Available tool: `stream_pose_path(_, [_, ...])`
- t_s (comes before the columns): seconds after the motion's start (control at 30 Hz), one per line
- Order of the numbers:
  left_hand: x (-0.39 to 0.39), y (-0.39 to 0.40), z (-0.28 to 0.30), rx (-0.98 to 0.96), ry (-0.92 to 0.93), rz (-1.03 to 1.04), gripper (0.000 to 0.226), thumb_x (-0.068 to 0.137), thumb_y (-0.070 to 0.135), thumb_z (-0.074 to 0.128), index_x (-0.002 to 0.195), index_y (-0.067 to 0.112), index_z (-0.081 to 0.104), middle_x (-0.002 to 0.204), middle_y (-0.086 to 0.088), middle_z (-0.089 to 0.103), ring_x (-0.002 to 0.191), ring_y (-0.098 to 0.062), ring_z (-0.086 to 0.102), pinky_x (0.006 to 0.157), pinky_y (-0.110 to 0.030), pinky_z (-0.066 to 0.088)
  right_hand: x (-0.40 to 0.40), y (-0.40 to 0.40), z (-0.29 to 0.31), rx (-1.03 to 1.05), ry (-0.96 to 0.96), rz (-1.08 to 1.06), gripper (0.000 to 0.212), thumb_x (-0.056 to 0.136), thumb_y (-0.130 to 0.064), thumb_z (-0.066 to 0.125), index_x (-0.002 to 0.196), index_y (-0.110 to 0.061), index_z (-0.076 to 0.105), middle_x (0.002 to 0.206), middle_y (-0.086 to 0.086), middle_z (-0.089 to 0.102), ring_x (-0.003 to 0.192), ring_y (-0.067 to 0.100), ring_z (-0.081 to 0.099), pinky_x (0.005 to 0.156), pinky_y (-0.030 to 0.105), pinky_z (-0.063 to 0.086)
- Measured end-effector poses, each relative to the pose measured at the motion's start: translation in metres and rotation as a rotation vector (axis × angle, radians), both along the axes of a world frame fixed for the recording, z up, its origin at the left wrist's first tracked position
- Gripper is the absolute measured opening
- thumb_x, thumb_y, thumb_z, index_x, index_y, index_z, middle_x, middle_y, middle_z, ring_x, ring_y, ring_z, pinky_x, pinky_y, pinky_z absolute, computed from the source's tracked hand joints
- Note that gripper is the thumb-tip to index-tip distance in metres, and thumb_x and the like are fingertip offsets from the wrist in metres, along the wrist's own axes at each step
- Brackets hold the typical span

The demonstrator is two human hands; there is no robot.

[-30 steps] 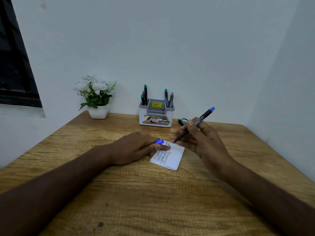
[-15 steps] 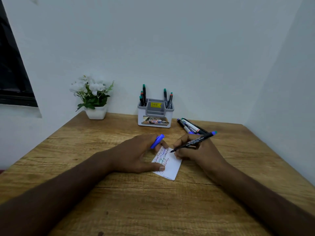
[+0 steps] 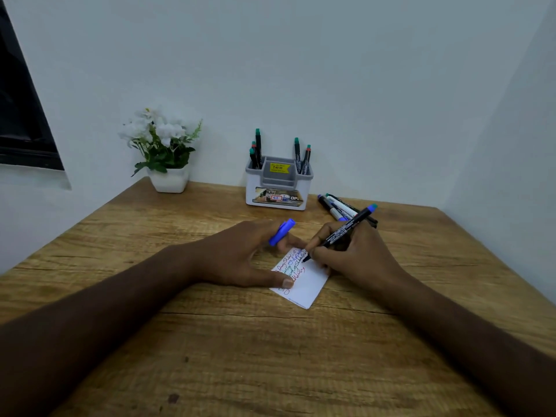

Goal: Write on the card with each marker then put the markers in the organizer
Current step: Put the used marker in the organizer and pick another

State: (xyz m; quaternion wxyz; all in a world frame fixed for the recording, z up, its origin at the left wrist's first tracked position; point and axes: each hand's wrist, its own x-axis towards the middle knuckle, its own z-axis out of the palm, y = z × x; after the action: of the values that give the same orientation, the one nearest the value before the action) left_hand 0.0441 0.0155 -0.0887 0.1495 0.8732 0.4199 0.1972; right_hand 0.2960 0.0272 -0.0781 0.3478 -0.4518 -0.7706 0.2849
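A white card with red, green and blue writing lies on the wooden table. My right hand grips a black marker with a blue end, its tip touching the card's upper right part. My left hand holds the blue cap between its fingers while its thumb presses on the card's left edge. The grey-and-white organizer stands by the wall with several markers upright in its two side slots. Three loose markers lie on the table right of it.
A white pot of white flowers stands at the back left by the wall. A dark window frame is on the left wall. Walls close the table at the back and right.
My right hand has come down from above the card and set the marker tip on it. My left hand shifted its thumb onto the card's edge, the cap now raised between its fingers.
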Motion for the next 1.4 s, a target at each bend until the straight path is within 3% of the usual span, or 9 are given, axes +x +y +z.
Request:
stream_pose_path(0.17, [-0.002,-0.0006,-0.0016,0.027,-0.003,-0.013,0.049,0.084,0.068,0.078,0.11,0.033,0.055,0.124,0.01,0.063,0.112,-0.013,0.059,0.093,-0.042,0.051,0.0011,0.0023,-0.0033,-0.011,0.001,-0.002,0.01,0.088,-0.015,0.076,0.081,-0.02,0.081,0.08,-0.001,0.081,0.079,0.024,0.074,0.077,0.052,0.062])
stream_pose_path(0.3, [-0.0024,0.0004,-0.0024,0.036,0.018,-0.005,0.058,0.084,0.068,0.078,0.119,0.026,0.059,0.121,0.012,0.062,0.111,-0.013,0.06,0.094,-0.042,0.051,0.0009,0.0004,-0.0025,-0.023,-0.046,0.033,0.009,0.087,-0.019,0.077,0.082,-0.025,0.082,0.083,-0.012,0.081,0.078,0.0,0.071,0.069,0.021,0.057])
stream_pose_path(0.43, [-0.0037,0.0025,-0.0039,0.039,0.039,0.001,0.061,0.084,0.071,0.076,0.12,0.024,0.06,0.121,0.01,0.063,0.113,-0.015,0.061,0.093,-0.045,0.052,0.0013,0.0011,-0.0034,0.001,-0.033,-0.014,0.009,0.088,-0.02,0.077,0.082,-0.025,0.081,0.078,-0.006,0.08,0.071,0.008,0.071,0.061,0.029,0.054])
stream_pose_path(0.53, [-0.0038,0.0028,-0.0039,0.047,0.043,0.0,0.062,0.083,0.073,0.074,0.12,0.025,0.06,0.121,0.011,0.063,0.113,-0.016,0.061,0.093,-0.045,0.052,0.0019,0.0001,-0.0024,-0.018,-0.033,0.015,0.01,0.089,-0.018,0.077,0.083,-0.024,0.081,0.078,-0.011,0.08,0.07,-0.002,0.07,0.064,0.019,0.054])
stream_pose_path(0.9, [-0.0044,0.0038,-0.0041,0.037,0.059,0.006,0.068,0.082,0.076,0.072,0.124,0.024,0.061,0.114,0.012,0.063,0.108,-0.016,0.061,0.09,-0.048,0.052,0.0033,0.0028,-0.0022,-0.015,-0.043,-0.018,0.009,0.089,-0.019,0.075,0.084,-0.021,0.081,0.08,0.0,0.08,0.079,0.02,0.075,0.077,0.047,0.062])
stream_pose_path(1.03, [-0.0047,0.0041,-0.0043,0.029,0.056,0.008,0.068,0.082,0.076,0.072,0.125,0.024,0.062,0.113,0.012,0.062,0.107,-0.017,0.061,0.09,-0.049,0.052,0.0039,0.0049,-0.0038,-0.024,-0.051,-0.022,0.007,0.091,-0.02,0.075,0.086,-0.02,0.08,0.083,0.002,0.081,0.081,0.022,0.075,0.079,0.05,0.062])
stream_pose_path(1.17, [-0.0048,0.0033,-0.004,0.024,0.057,0.004,0.058,0.083,0.073,0.074,0.118,0.029,0.06,0.116,0.016,0.062,0.11,-0.013,0.06,0.091,-0.045,0.052,0.0039,0.0043,-0.0044,-0.014,-0.05,-0.008,0.008,0.091,-0.02,0.077,0.087,-0.025,0.082,0.082,-0.008,0.081,0.077,0.006,0.074,0.076,0.035,0.062])
stream_pose_path(1.3, [-0.0051,0.0038,-0.0035,0.028,0.064,0.007,0.061,0.084,0.073,0.074,0.122,0.027,0.061,0.11,0.018,0.059,0.106,-0.012,0.059,0.09,-0.045,0.052,0.0029,0.0061,-0.005,-0.03,-0.039,-0.028,0.01,0.092,-0.022,0.075,0.086,-0.017,0.081,0.082,0.008,0.079,0.083,0.03,0.073,0.078,0.055,0.06])
stream_pose_path(1.4, [-0.0049,0.0044,-0.004,0.036,0.076,0.006,0.063,0.084,0.074,0.073,0.123,0.026,0.061,0.109,0.018,0.059,0.105,-0.012,0.059,0.089,-0.046,0.052,0.0031,0.006,-0.0046,-0.039,-0.035,-0.034,0.008,0.091,-0.02,0.074,0.086,-0.018,0.08,0.082,0.007,0.079,0.084,0.029,0.073,0.08,0.054,0.06])
